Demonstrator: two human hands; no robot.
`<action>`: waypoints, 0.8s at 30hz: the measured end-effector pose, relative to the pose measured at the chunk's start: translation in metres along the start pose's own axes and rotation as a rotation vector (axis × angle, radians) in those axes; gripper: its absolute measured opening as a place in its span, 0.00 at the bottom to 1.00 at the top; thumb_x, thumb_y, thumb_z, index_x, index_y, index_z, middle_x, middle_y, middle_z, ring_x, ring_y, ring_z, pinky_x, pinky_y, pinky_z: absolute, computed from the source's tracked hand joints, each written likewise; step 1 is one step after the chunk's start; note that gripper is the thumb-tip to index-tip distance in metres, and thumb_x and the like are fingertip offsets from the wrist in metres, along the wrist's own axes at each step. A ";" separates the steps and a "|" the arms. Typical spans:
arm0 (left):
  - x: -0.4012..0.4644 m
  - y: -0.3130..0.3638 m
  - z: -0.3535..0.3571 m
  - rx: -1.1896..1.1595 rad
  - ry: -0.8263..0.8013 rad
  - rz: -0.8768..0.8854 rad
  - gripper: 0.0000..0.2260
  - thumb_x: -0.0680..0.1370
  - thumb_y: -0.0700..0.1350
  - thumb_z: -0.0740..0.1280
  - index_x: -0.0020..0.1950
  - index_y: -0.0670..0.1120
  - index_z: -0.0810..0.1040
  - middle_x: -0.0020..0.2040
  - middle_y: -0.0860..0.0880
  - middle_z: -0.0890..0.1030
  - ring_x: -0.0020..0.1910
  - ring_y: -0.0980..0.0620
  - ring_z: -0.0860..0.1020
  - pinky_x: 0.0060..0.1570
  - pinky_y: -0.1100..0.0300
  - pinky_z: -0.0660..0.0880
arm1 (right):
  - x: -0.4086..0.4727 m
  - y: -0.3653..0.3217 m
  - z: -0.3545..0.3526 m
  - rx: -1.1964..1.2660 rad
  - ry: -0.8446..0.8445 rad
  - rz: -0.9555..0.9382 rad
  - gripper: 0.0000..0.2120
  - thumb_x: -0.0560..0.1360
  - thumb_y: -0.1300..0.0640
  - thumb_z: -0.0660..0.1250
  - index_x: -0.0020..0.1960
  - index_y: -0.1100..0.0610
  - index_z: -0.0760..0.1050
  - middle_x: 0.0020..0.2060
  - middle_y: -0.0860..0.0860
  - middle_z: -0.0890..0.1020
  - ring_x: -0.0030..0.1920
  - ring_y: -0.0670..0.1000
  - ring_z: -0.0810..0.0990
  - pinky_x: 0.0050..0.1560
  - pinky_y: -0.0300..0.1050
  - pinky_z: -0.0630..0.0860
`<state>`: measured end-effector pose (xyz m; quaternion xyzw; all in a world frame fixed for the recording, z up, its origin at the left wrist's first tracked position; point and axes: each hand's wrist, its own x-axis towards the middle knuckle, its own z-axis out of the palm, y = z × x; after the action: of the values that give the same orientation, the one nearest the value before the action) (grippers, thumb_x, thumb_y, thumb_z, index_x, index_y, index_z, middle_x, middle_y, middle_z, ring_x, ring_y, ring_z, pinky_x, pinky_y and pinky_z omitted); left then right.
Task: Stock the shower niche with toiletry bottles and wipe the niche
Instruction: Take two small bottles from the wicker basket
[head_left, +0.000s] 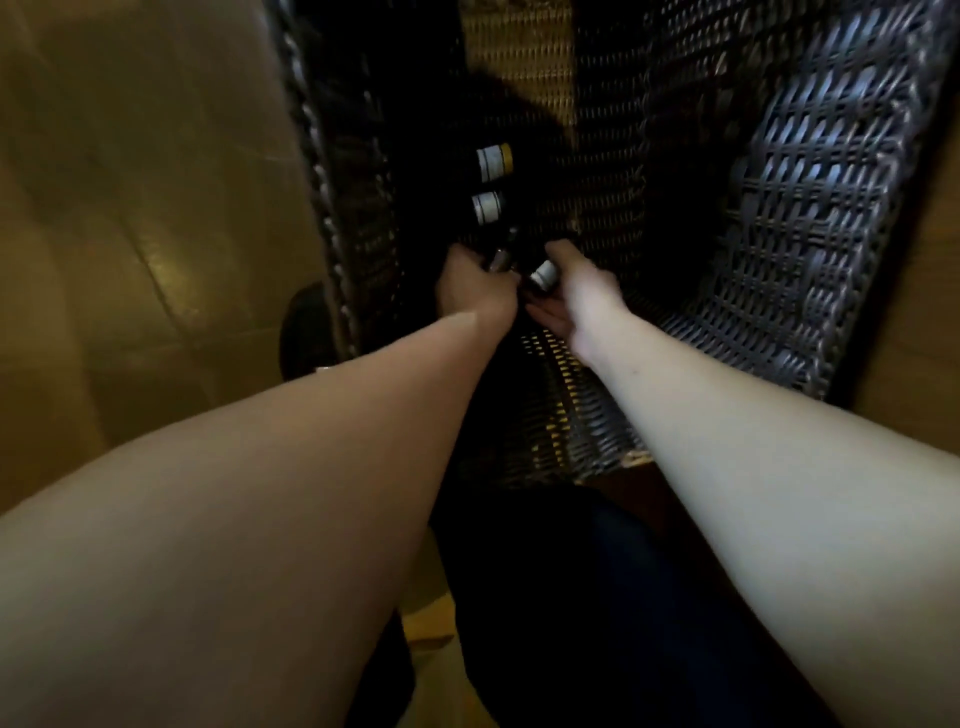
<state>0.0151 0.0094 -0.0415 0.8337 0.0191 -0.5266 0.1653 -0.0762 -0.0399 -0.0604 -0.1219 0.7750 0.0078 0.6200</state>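
Note:
Both my arms reach down into a deep dark wicker basket (810, 218). My left hand (470, 286) grips a dark bottle (500, 257) near the basket's left wall. My right hand (569, 291) holds a small dark bottle with a white label band (544, 274). Two more dark bottles lie on the basket floor beyond my hands, one with a white and yellow band (493, 162) and one with a white band (487, 207). The bottles' bodies are lost in shadow.
The basket's woven walls rise steeply on the left (322, 171) and right. Tan floor tiles (130, 208) lie to the left of it. My dark trousers (597, 597) fill the bottom of the view.

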 end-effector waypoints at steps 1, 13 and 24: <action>-0.017 0.004 -0.010 -0.027 -0.033 -0.005 0.18 0.75 0.44 0.72 0.64 0.43 0.75 0.59 0.45 0.81 0.58 0.45 0.79 0.52 0.62 0.72 | -0.018 -0.004 -0.007 0.024 -0.012 0.014 0.19 0.74 0.50 0.69 0.61 0.58 0.75 0.50 0.56 0.84 0.46 0.56 0.85 0.40 0.45 0.82; -0.325 0.056 -0.280 -0.392 -0.458 -0.016 0.16 0.80 0.41 0.67 0.67 0.44 0.76 0.59 0.44 0.83 0.56 0.46 0.83 0.48 0.57 0.80 | -0.405 -0.068 -0.076 -0.439 -0.226 -0.214 0.11 0.79 0.50 0.66 0.51 0.59 0.75 0.40 0.54 0.83 0.32 0.47 0.82 0.42 0.47 0.83; -0.587 0.095 -0.466 -0.876 -0.667 0.254 0.10 0.78 0.42 0.63 0.57 0.49 0.78 0.43 0.40 0.82 0.36 0.45 0.82 0.31 0.57 0.75 | -0.749 -0.057 -0.072 -0.189 -0.678 -0.404 0.10 0.84 0.56 0.53 0.61 0.59 0.68 0.36 0.53 0.76 0.31 0.51 0.72 0.34 0.45 0.72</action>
<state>0.1796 0.1409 0.6834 0.4715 0.0821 -0.6804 0.5550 0.0167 0.0271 0.6856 -0.3188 0.4831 -0.0030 0.8155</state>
